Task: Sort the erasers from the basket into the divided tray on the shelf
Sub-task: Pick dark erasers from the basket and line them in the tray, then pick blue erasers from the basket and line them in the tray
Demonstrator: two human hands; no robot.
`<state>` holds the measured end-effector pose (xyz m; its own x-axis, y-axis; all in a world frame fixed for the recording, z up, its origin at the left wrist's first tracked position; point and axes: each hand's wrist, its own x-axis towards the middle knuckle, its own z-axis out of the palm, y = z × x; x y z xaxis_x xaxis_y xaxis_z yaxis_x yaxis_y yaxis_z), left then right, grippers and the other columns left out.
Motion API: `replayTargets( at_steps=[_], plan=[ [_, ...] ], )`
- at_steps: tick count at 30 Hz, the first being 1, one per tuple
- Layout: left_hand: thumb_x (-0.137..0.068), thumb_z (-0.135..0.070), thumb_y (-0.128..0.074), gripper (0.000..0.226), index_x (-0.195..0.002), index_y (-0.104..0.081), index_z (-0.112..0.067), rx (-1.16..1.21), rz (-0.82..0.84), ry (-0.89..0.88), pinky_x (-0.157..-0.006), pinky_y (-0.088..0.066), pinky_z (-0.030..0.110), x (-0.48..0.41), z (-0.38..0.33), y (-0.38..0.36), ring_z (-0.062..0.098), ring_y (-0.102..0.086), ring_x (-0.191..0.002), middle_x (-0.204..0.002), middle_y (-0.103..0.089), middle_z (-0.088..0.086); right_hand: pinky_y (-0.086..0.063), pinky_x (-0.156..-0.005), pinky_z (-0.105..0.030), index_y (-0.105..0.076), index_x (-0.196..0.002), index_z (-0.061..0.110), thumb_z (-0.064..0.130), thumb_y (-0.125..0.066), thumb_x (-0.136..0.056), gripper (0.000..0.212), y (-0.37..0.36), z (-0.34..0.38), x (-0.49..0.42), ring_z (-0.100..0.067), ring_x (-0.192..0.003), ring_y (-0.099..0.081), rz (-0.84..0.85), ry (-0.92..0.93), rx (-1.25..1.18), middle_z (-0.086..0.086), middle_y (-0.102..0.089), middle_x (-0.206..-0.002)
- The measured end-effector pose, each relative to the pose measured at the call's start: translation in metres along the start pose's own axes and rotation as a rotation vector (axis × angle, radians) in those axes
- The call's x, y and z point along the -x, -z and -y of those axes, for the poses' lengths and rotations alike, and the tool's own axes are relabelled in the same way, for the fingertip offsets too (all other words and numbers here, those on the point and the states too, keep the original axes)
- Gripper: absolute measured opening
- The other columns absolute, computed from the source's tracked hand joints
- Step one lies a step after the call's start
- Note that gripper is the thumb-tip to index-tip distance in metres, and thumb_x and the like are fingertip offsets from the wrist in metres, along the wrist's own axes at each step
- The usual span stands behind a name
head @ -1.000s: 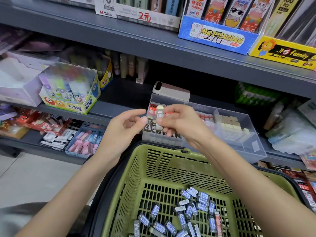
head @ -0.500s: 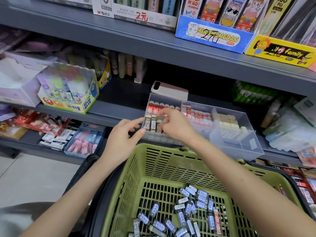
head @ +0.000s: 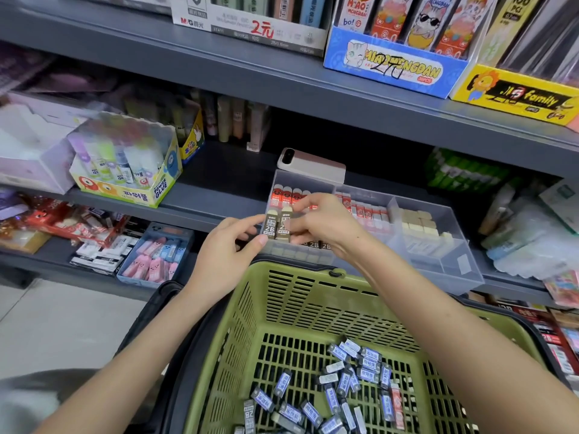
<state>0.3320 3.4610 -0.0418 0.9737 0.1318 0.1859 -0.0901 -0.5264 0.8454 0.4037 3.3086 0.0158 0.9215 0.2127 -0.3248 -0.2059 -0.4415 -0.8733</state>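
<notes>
**Shelf** (head: pixel 219 195): grey metal, running behind the hands and out to either side. Position unchanged from half a second ago.

**Basket** (head: pixel 313 278): green plastic, directly below the hands, with both forearms crossing above it. It has not shifted. Loose blue-labelled erasers (head: pixel 344 382) lie on its floor, well below the right forearm, in the same heap as before.

**Divided tray** (head: pixel 438 220): clear plastic, on the shelf just beyond the hands and stretching away past the right hand. Unmoved. The left compartment, immediately behind the hands, holds red-sleeved erasers (head: pixel 286 195) at its back. More marked 2B show under the right wrist. Cream blocks (head: pixel 416 223) fill the compartment furthest out on the right hand's side.

**Change noted:** half a second ago the left hand stood just beside the brown sleeves with forefinger and thumb spread. It has since closed on them. The right hand's fingers, then reaching over the row, have drawn round to its right side.

**Pair of brown-sleeved erasers** (head: pixel 271 227): upright, side by side, between the two hands at the tray's front left corner.

**Left hand** (head: pixel 232 249): forefinger above and thumb below, pinching the left edge of the pair.

**Right hand** (head: pixel 326 223): fingers curled onto the right eraser of the pair, wrist bent downward.

The hands are close together, parted only by the pair.
</notes>
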Motion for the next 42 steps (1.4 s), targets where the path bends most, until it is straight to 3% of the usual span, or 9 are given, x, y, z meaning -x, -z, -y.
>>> replayTargets(
  at_steps=[5, 9, 12, 15, 18, 23, 28, 37, 42],
  plan=[
    [-0.09, -0.019, -0.061, 0.036, -0.125, -0.06, -0.029, -0.002, -0.009, -0.014, -0.082, -0.046, 0.026, -0.001, 0.003, -0.001, 0.006, -0.055, -0.092, -0.098, -0.057, -0.008, -0.056, -0.073, -0.037, -0.063, -0.075, 0.008, 0.007, -0.076, -0.075, 0.013, -0.006, -0.001, 0.002, -0.02, -0.062, -0.063, -0.08, 0.125, 0.32, -0.009, -0.066, -0.072],
    [-0.09, -0.021, -0.06, 0.036, -0.125, -0.059, -0.03, -0.014, -0.01, -0.02, -0.084, -0.048, 0.031, -0.001, 0.002, 0.001, 0.008, -0.056, -0.093, -0.098, -0.058, -0.009, -0.051, -0.084, -0.037, -0.07, -0.086, 0.002, 0.014, -0.074, -0.077, 0.016, -0.01, -0.001, 0.005, -0.024, -0.087, -0.065, -0.135, 0.185, 0.441, -0.011, -0.07, -0.086],
    [-0.091, -0.023, -0.06, 0.036, -0.126, -0.059, -0.027, -0.044, -0.019, -0.01, -0.088, -0.047, 0.034, 0.001, -0.003, 0.002, 0.011, -0.056, -0.094, -0.1, -0.059, -0.005, -0.047, -0.078, -0.026, -0.069, -0.099, 0.011, 0.023, -0.072, -0.08, 0.022, -0.008, -0.005, 0.016, -0.011, -0.079, -0.06, -0.241, 0.304, 0.488, 0.004, -0.065, -0.079],
    [-0.091, -0.022, -0.06, 0.036, -0.126, -0.059, -0.02, -0.111, -0.035, -0.029, -0.091, -0.046, 0.038, 0.016, -0.007, 0.006, 0.016, -0.055, -0.097, -0.103, -0.059, 0.0, -0.044, -0.065, -0.02, -0.068, -0.092, 0.02, 0.028, -0.066, -0.084, 0.011, -0.005, -0.024, 0.053, -0.001, -0.066, -0.05, -0.3, 0.556, 0.313, 0.013, -0.058, -0.071],
    [-0.091, -0.021, -0.062, 0.031, -0.121, -0.063, -0.016, -0.209, -0.046, -0.063, -0.09, -0.042, 0.037, 0.039, -0.009, 0.012, 0.022, -0.053, -0.102, -0.105, -0.059, 0.005, -0.042, -0.06, -0.012, -0.069, -0.087, 0.021, 0.03, -0.063, -0.085, 0.011, -0.01, -0.078, 0.095, -0.003, -0.066, -0.052, -0.074, 0.582, 0.264, 0.009, -0.063, -0.074],
    [-0.087, -0.015, -0.066, 0.022, -0.108, -0.07, -0.009, -0.333, -0.018, -0.134, -0.087, -0.034, 0.031, 0.08, -0.014, 0.016, 0.03, -0.053, -0.1, -0.101, -0.059, 0.01, -0.052, -0.078, -0.031, -0.068, -0.1, 0.014, 0.032, -0.065, -0.086, 0.023, -0.034, -0.199, 0.123, -0.011, -0.082, -0.063, 0.402, 0.127, 0.717, 0.0, -0.07, -0.093],
    [-0.081, -0.02, -0.063, 0.023, -0.097, -0.073, -0.008, -0.369, 0.003, -0.179, -0.087, -0.04, 0.042, 0.111, -0.015, 0.02, 0.033, -0.056, -0.096, -0.098, -0.061, 0.012, -0.048, -0.079, -0.031, -0.061, -0.103, 0.017, 0.039, -0.065, -0.084, 0.03, -0.06, -0.262, 0.135, -0.021, -0.102, -0.056, 0.409, 0.129, 1.014, -0.002, -0.064, -0.103],
    [-0.087, -0.012, -0.064, 0.015, -0.101, -0.071, -0.011, -0.313, 0.081, -0.167, -0.088, -0.04, 0.032, 0.124, -0.027, 0.014, 0.018, -0.055, -0.097, -0.1, -0.06, 0.0, -0.046, -0.078, -0.027, -0.065, -0.094, 0.014, 0.034, -0.063, -0.087, 0.021, -0.056, -0.263, 0.133, -0.016, -0.092, -0.055, 0.306, 0.116, 0.861, 0.0, -0.062, -0.096],
    [-0.093, -0.038, -0.05, 0.05, -0.14, -0.04, -0.025, -0.251, 0.463, 0.139, -0.103, -0.041, 0.033, 0.128, -0.034, -0.013, 0.014, -0.051, -0.122, -0.132, -0.052, -0.002, -0.048, -0.065, -0.023, -0.065, -0.081, 0.017, 0.022, -0.065, -0.086, 0.007, -0.046, -0.198, 0.149, -0.007, -0.063, -0.054, 0.251, 0.007, -0.093, 0.004, -0.062, -0.072]
  ],
)
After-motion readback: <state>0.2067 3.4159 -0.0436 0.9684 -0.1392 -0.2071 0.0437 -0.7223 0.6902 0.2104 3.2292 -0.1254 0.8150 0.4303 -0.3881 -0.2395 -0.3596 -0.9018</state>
